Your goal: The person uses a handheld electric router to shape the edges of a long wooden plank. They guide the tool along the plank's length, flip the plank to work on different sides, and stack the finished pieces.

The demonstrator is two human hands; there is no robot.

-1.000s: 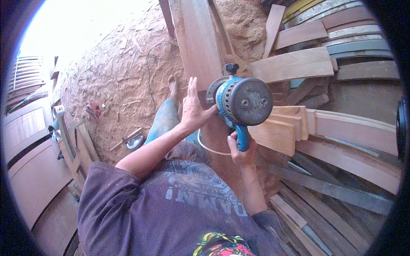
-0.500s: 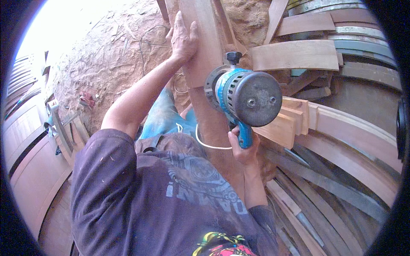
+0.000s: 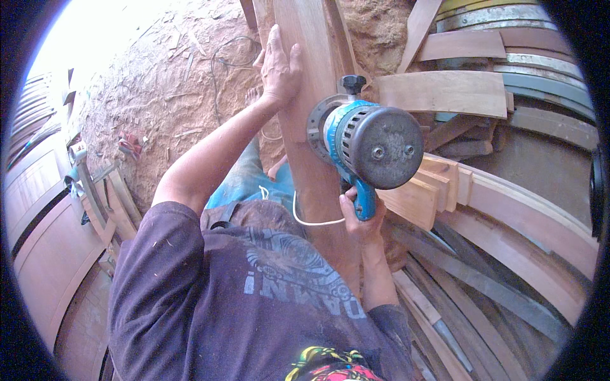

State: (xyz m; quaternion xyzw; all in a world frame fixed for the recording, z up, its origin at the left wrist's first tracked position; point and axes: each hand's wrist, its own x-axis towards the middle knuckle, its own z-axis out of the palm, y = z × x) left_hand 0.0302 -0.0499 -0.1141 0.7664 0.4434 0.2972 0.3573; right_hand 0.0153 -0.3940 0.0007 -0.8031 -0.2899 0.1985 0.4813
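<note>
My left hand (image 3: pixel 281 73) lies with fingers stretched out on a long brown wooden board (image 3: pixel 308 57), pressed along its left edge. To the right of that hand stands a blue router (image 3: pixel 343 136) with a dark round motor cap and a black knob. Its round base rests against the board; the bit is hidden. My right hand (image 3: pixel 365 216) is wrapped round the router's blue handle, on its near side. From near the handle a white cord (image 3: pixel 311 222) loops left across the wood. Below the router, more brown wood (image 3: pixel 327 209) runs toward my body.
Pale wooden blocks (image 3: pixel 413 193) stick out just right of the router. Curved planks (image 3: pixel 445 92) and long boards (image 3: pixel 527 235) are stacked on the right. Wood panels (image 3: pixel 51 247) lean at the left. Shavings cover the ground (image 3: pixel 171 101), where a dark cable (image 3: pixel 216 76) lies.
The whole view has shifted slightly, so most things sit a little lower and to the right. Both hands keep their places on the board and the router handle. Toes now show beside my left wrist.
</note>
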